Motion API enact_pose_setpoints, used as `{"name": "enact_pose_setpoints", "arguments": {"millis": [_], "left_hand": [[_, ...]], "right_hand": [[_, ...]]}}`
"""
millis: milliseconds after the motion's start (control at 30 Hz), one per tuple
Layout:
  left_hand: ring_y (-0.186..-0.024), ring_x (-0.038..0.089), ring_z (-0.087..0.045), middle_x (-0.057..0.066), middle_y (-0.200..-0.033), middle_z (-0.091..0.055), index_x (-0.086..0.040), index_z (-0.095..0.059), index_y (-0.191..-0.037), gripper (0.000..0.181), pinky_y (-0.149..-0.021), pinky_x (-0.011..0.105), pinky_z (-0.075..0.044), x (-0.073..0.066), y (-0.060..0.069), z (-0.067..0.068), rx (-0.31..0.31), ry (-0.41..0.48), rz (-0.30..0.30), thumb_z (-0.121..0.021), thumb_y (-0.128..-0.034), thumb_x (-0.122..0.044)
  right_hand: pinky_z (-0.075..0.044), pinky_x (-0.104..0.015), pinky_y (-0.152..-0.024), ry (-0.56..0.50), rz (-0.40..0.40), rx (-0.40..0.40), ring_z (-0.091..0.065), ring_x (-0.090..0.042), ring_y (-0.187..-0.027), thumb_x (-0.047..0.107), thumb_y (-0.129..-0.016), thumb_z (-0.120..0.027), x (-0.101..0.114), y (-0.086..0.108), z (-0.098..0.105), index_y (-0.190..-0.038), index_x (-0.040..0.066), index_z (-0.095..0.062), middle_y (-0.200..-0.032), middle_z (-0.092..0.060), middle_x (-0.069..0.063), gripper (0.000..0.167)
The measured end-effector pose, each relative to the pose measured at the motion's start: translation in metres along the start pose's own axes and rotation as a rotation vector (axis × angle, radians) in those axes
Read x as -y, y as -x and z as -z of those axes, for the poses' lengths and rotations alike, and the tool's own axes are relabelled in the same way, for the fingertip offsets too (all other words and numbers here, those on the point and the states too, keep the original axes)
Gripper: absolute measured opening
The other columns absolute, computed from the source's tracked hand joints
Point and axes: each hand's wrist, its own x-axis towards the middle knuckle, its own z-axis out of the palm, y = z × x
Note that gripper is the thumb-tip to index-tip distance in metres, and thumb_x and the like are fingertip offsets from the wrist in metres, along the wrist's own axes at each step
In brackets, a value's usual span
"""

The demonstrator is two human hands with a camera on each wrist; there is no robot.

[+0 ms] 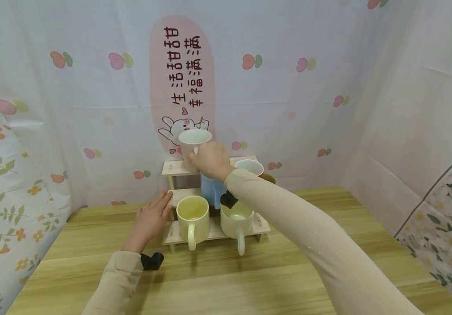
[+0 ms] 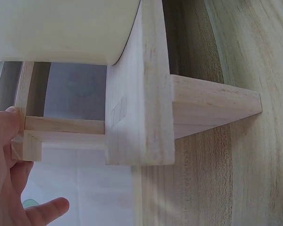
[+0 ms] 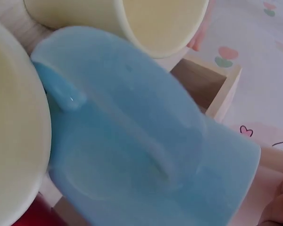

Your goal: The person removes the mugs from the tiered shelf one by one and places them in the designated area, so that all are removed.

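My right hand (image 1: 211, 159) grips a white mug (image 1: 194, 138) by its handle side, over the top tier of a small wooden rack (image 1: 174, 168). Whether the mug's base touches that tier, I cannot tell. My left hand (image 1: 152, 218) rests against the left end of the rack's middle tier; in the left wrist view its fingers (image 2: 20, 176) touch the wooden end. A light blue mug (image 3: 146, 127) is on the middle tier, below my right hand. On the lowest tier are a yellow mug (image 1: 193, 210) and a cream mug (image 1: 236, 223), handles facing front.
Behind my right forearm, at the rack's right side, another white-rimmed mug (image 1: 249, 166) and a brownish rim (image 1: 268, 178) show partly. The rack stands on a wood-grain table (image 1: 218, 280). A patterned cloth (image 1: 289, 109) hangs close behind it.
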Motion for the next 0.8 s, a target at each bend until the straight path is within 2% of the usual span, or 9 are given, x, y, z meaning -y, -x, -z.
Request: {"name": "enact_pose_setpoints", "arguments": {"millis": [533,800], "left_hand": [[-0.133,0.05,-0.034,0.009,-0.159,-0.022,-0.015,-0.028,-0.152,0.051,-0.103,0.075,-0.016,0.0017,0.0014,-0.0011,0.025,0.008,0.005,-0.032,-0.105,-0.034],[-0.133,0.051,-0.034,0.009,-0.159,-0.021,-0.016,-0.028,-0.152,0.05,-0.103,0.075,-0.017,0.0023,0.0012,-0.0019,0.019,0.006,0.003,-0.032,-0.105,-0.033]], "right_hand": [[-0.038,-0.026,-0.045,-0.021,-0.02,-0.115,-0.052,-0.017,-0.056,0.034,-0.1,-0.038,0.0011,0.0011,-0.0072,-0.056,0.016,-0.046,-0.058,-0.052,0.0,0.048],[-0.038,-0.025,-0.047,-0.025,-0.011,-0.109,-0.051,-0.016,-0.056,0.035,-0.101,-0.036,0.0006,0.0012,-0.0035,-0.058,0.015,-0.047,-0.059,-0.051,0.0,0.049]]}}
